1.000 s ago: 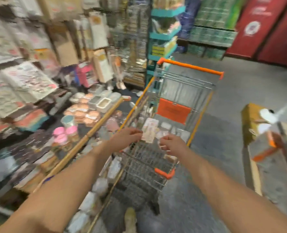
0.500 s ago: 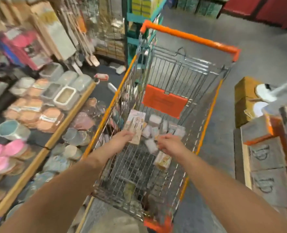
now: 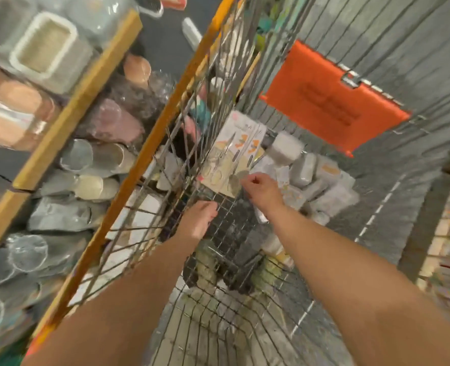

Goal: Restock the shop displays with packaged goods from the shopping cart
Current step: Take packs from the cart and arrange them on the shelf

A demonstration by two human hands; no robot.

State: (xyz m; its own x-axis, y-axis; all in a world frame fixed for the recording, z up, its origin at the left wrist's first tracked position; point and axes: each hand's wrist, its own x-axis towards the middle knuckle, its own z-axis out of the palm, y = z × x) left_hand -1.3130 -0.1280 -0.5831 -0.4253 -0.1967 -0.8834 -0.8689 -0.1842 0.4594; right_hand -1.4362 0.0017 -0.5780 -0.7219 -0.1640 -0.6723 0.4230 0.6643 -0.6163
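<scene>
Both arms reach down into the wire shopping cart, whose orange rim runs diagonally up the left side. The right hand sits at the lower edge of a flat carded packet, a pale card printed with small metal tools and orange marks that leans against the cart's left wire wall; its grip is curled, thumb and forefinger drawn together at the card's edge, though motion blur keeps me from telling whether they truly pinch it. The left hand is lower and nearer, just inside the left wall, its grip loosely bent over the wire floor and holding nothing that can be seen. Beyond the right hand a heap of small grey wrapped packs lies on the cart floor toward the far end. An orange flap hangs on the far wire panel. Outside the cart, on the left, a wood-edged display shelf carries lidded containers, pinkish tubs and clear wrapped cups, all blurred
</scene>
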